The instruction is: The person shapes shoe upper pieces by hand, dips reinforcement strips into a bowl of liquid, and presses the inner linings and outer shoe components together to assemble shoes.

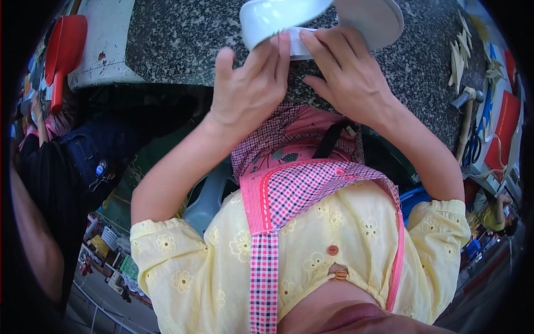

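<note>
A glossy white curved piece [278, 19], shaped like part of a shoe sole, stands at the far edge of the view. Its broad rounded end [384, 25] shows greyish white at the right. Between my hands lies a short white strip [300, 43] with a ribbed surface. My left hand [253, 78] pinches the left end of this strip, its little finger sticking out to the side. My right hand [347, 69] has its bent fingers on the strip's right end, while the thumb points inward below. The fingertips are partly hidden behind the white pieces.
Under my hands is a speckled dark stone tabletop [178, 44]. A red plastic scoop [67, 44] is at the left. On the right are a hammer [467, 97], scissors [473, 149], pale strips [459, 58] and a red packet [502, 131]. A person in dark clothes [89, 150] is close on my left.
</note>
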